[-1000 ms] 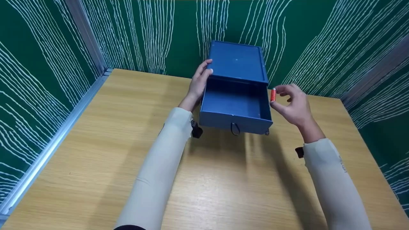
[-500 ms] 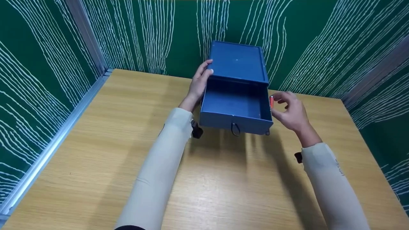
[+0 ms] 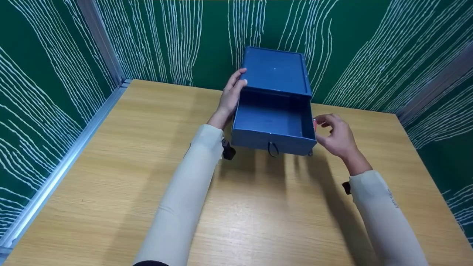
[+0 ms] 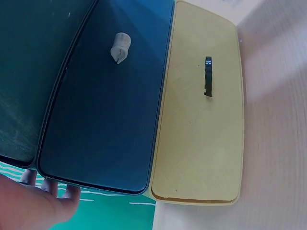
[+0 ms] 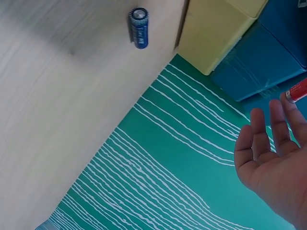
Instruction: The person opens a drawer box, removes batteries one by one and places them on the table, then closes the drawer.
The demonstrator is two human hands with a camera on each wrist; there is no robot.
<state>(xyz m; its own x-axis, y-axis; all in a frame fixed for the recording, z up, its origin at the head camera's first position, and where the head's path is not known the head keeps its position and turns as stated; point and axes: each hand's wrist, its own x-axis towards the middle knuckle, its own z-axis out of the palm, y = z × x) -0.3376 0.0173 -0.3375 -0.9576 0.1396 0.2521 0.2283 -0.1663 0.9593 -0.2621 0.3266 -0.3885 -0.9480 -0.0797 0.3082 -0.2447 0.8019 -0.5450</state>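
1. At far left, the wooden table [image 3: 92, 177] spreads out beneath a green wall [image 3: 214, 37] with wavy white lines.
2. The left sleeve [image 3: 181, 192] rises toward 1 o'clock.
3. The left hand [image 3: 230, 96] lies at 8 o'clock of the blue cabinet [image 3: 275, 70], thumb at its top edge, fingers loosely extended along its side, touching it without wrapping round it.
4. The cabinet stands near the back wall. In the left wrist view, a yellow drawer front [image 4: 201, 124] sits at 3 o'clock of a dark blue one [image 4: 103, 110].
5. At 6 o'clock of the cabinet top, a blue drawer [image 3: 247, 137] stands pulled out, a dark loop [image 3: 272, 149] on its front.
6. The red battery [image 3: 315, 125] is just beside the drawer, at 3 o'clock; whether they touch, I cannot tell. In the right wrist view, a blue battery [image 5: 139, 29] is on the table, at 10 o'clock from it.
7. The right hand [image 3: 337, 135] pinches the red battery between thumb and fingertip, its other fingers bent.
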